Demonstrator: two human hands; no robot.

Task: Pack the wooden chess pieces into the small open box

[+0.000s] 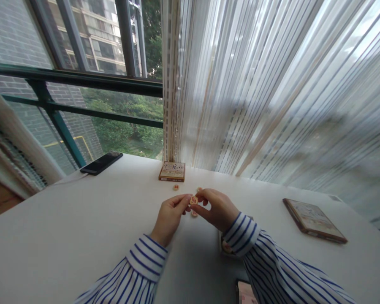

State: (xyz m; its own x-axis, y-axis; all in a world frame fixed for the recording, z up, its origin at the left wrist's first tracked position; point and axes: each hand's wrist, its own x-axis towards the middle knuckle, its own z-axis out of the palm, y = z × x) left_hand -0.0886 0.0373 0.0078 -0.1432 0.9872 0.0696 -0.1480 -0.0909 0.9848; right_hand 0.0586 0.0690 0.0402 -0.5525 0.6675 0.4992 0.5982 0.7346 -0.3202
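Above the white table, a round xiangqi piece (194, 200) with a red character is pinched between my two hands. My left hand (171, 212) grips its left edge with thumb and forefinger. From the other side, the thumb and fingers of my right hand (218, 207) close on it. Beneath the hands lies another xiangqi piece (194, 214), and one more (199, 189) is partly covered by my right fingers. A further piece (176, 187) rests just in front of the small box (172, 171). An open box (224, 249) holding pieces is mostly hidden under my right sleeve.
A flat brown box (315, 220) lies on the right of the white table (91, 236). At the back left is a black phone (103, 162) with a cable. Another phone (246, 292) shows at the near edge. Sheer curtains (240, 84) and a railed window border the table's far side.
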